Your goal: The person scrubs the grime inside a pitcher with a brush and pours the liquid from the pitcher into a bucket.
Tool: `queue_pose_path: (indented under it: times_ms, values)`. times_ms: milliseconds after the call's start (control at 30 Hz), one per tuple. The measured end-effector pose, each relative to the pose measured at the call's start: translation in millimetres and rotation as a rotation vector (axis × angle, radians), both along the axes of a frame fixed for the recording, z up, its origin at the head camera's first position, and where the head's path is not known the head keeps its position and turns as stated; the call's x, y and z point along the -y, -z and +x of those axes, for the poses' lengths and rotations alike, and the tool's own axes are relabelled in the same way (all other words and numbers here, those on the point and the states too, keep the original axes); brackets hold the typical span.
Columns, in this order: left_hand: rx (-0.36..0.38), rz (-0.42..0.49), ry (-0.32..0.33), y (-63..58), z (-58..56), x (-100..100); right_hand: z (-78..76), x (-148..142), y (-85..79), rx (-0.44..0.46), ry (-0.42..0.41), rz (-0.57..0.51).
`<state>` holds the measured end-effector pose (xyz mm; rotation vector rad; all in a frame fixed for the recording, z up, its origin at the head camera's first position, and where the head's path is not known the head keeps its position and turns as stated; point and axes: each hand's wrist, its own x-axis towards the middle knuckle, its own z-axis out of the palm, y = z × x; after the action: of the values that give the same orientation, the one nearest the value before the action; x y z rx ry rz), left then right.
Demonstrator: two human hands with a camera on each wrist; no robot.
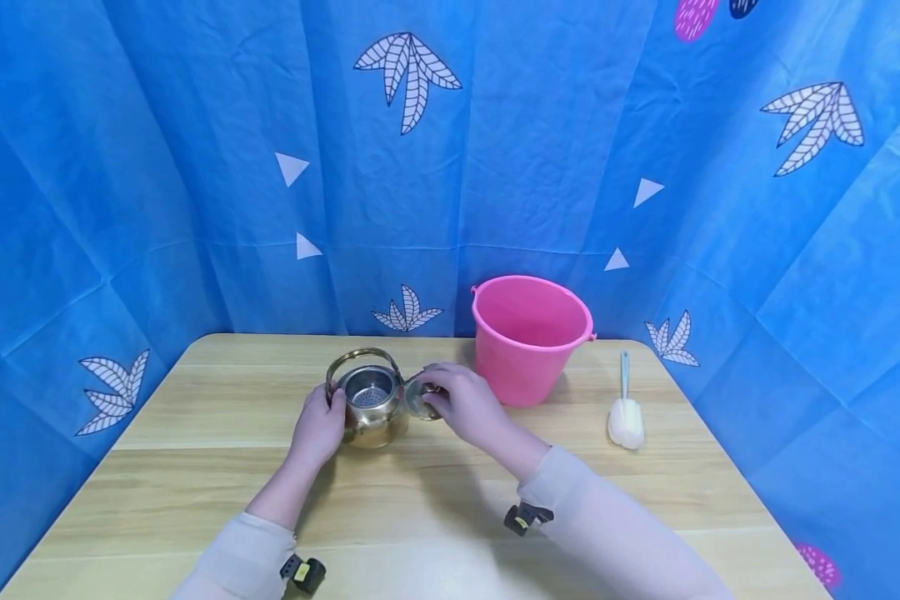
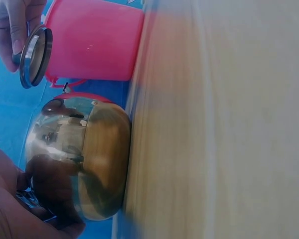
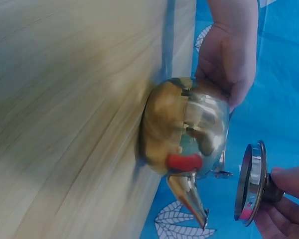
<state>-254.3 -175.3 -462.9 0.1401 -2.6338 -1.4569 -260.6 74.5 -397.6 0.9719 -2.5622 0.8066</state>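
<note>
A shiny brass-coloured teapot point(image 1: 375, 431) stands upright on the wooden table, its top uncovered and a perforated strainer point(image 1: 369, 395) inside. Its arched handle point(image 1: 360, 353) is raised. At the teapot's left side, my left hand point(image 1: 321, 423) grips it near the handle's base, thumb by the rim. My right hand point(image 1: 465, 402) pinches the knob of the round metal lid point(image 3: 250, 183) between thumb and fingers. The lid is tilted on edge, to the right of the teapot and apart from its opening. In the right wrist view the spout point(image 3: 188, 196) shows, with a red reflection near its base.
A pink bucket point(image 1: 521, 367) stands behind my right hand, near the table's back edge. Farther right lies a white sponge brush point(image 1: 626, 423) with a light blue handle. Blue patterned curtain point(image 1: 390, 192) surrounds the back and sides of the table point(image 1: 195, 467).
</note>
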Motion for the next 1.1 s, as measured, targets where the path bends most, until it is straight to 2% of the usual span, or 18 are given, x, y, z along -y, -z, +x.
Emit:
queue_pose_path:
  times_ms: [167, 400, 767, 1100]
  values:
    - [-0.008, 0.0, -0.002, 0.4, 0.5, 0, 0.2, -6, 2.3, 0.008, 0.017, -0.002]
    - [-0.017, 0.003, -0.009, 2.4, -0.4, 0, 0.3, -12, 5.5, -0.032, 0.025, -0.002]
    - [-0.015, -0.01, -0.012, 3.2, -1.6, -1, 4.3, -22, 2.6, 0.008, 0.048, 0.005]
    - [-0.011, -0.005, -0.012, 0.8, -0.6, 0, 5.2, -33, 5.9, -0.016, 0.057, -0.021]
